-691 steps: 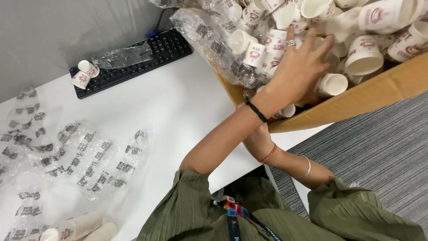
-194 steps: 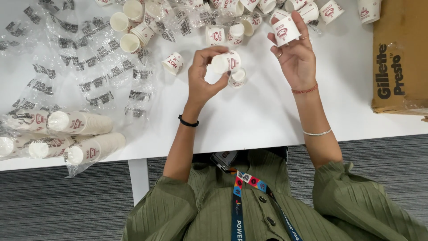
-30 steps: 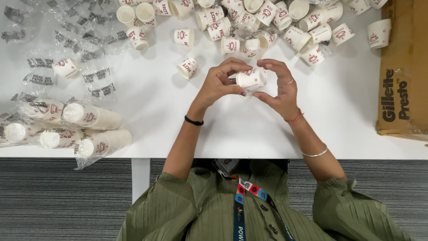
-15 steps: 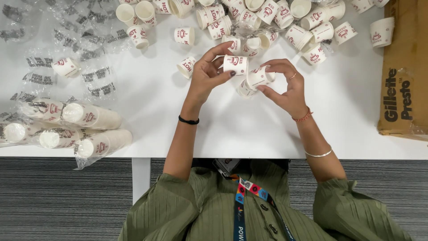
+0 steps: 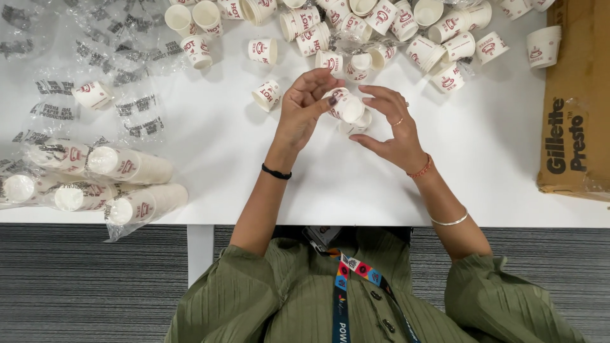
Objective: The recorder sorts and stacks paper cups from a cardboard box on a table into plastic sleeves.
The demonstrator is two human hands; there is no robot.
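My left hand (image 5: pixel 298 117) pinches a small white paper cup with red print (image 5: pixel 347 105) by its rim, over the white table (image 5: pixel 210 159). My right hand (image 5: pixel 397 127) curls beside it, its thumb under a second white cup (image 5: pixel 357 127) and its fingers over the first. The two cups touch, one above the other. Another single cup (image 5: pixel 267 95) lies on its side just left of my left hand.
Several loose paper cups (image 5: pixel 381 25) are scattered along the table's far side. Sleeves of stacked cups in clear plastic (image 5: pixel 108 181) lie at the near left, with empty plastic wrappers (image 5: pixel 95 82) behind them. A brown cardboard box (image 5: pixel 575 108) sits at the right edge.
My hands have come closer together. The cup in my left hand has moved down onto the cup at my right hand.
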